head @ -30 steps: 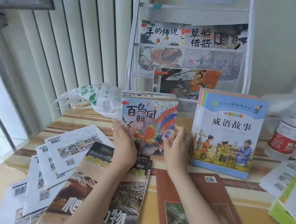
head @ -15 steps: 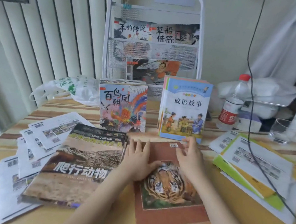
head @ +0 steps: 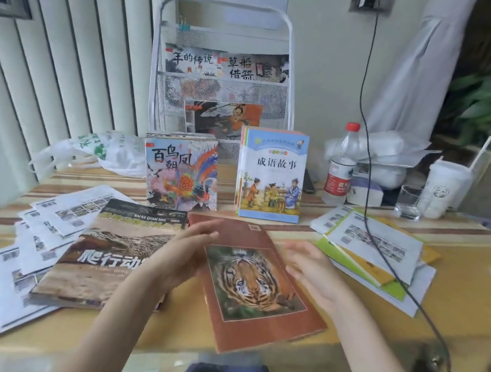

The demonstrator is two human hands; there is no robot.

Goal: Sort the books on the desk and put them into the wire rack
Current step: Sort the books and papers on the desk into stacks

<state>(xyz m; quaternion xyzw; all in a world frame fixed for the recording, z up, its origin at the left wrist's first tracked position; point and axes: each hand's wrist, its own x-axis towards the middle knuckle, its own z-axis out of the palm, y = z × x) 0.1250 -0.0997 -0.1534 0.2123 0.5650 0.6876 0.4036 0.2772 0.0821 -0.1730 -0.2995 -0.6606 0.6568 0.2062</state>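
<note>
Head view, largest to smallest. Desk: striped wooden top carrying all loose stock. Wire rack: white mesh, at the back against the wall; upper pocket holds two picture books, lower pocket one; mesh front looks stiff enough to take more. Reptile book: large, flat, on the left, lying partly over loose printed sheets; glossy cover, judged the heaviest item, best taken by both long edges. Tiger book: large brown softcover, flat at centre, skewed to the desk edge, near corner about at the rim; judged thin and floppy, likely to sag if lifted by one corner, so grip at spine side and opposite edge together. Idiom story books: small set standing upright before the rack; stiff as a block, would fan if pinched loosely. Phoenix books: a second upright stack, left of that set. Left hand: fingers straight, apart, over the tiger book's left edge, holding nothing; contact cannot be told. Right hand: fingers spread and relaxed above the right edge, empty.
</note>
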